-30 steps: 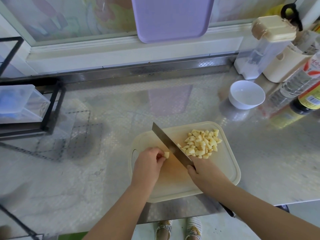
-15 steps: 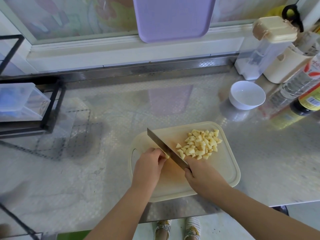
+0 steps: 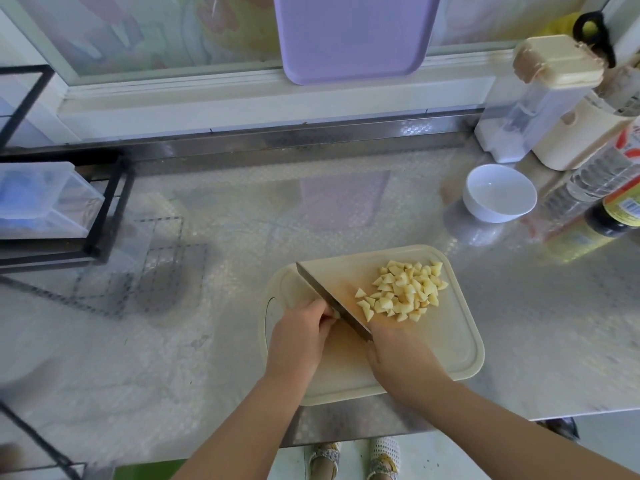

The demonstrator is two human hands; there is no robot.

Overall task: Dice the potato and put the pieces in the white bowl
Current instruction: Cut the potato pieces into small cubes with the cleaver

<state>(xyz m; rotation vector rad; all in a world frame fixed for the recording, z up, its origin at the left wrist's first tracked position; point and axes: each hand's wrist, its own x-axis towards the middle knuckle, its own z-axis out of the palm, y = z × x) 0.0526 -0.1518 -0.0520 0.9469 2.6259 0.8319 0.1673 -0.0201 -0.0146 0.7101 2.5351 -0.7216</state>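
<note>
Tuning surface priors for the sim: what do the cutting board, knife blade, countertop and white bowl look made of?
Cutting board: probably plastic, matte cream, moulded rim groove.
Knife blade: looks like steel, dark grey, dull sheen.
Countertop: likely embossed stainless steel; dimpled pattern, blurred reflections of the items above.
White bowl: glossy, probably ceramic, though melamine can't be excluded.

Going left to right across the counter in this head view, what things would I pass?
Black wire rack holding a clear plastic box → left hand → knife → pile of diced potato on the cutting board → white bowl → dark sauce bottle.
</note>
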